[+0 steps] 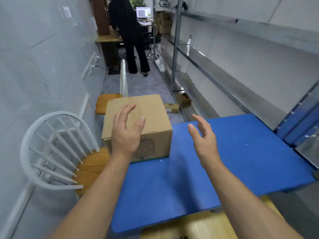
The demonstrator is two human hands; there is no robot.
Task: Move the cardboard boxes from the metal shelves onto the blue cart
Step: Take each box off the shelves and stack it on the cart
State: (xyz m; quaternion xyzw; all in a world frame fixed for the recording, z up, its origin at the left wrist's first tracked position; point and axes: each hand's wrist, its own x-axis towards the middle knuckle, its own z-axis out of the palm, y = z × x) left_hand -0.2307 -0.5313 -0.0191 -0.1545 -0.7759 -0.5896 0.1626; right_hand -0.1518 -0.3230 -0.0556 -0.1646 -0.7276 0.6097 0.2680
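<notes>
The cardboard box [148,114] sits on the blue cart [233,152], at the far left corner of its deck, with its left side out past the deck's left edge. Its top flaps are closed and a printed label faces the person on the near side.

Both hands are released and hold nothing. The left hand [126,133] is raised in front of the box's near top edge, fingers spread and slightly bent, the thumb pointing up. I cannot tell whether the palm touches the cardboard. The right hand [203,138] hovers over bare blue deck just to the right of the box, apart from it, fingers loose and the palm turned inward towards the other hand.

The metal shelves [175,49] run along the cart's right side and on down the aisle. A small carton [185,99] lies on the floor by a shelf upright, beyond the cart's far edge.

Off the cart's left edge stands a white chair [94,163] with a wooden seat, and a second chair [107,99] of the same kind stands behind the box. At the far end of the aisle a person in black [127,31] stands at a desk, near a lit monitor [143,12] and stacked boxes [164,23].
</notes>
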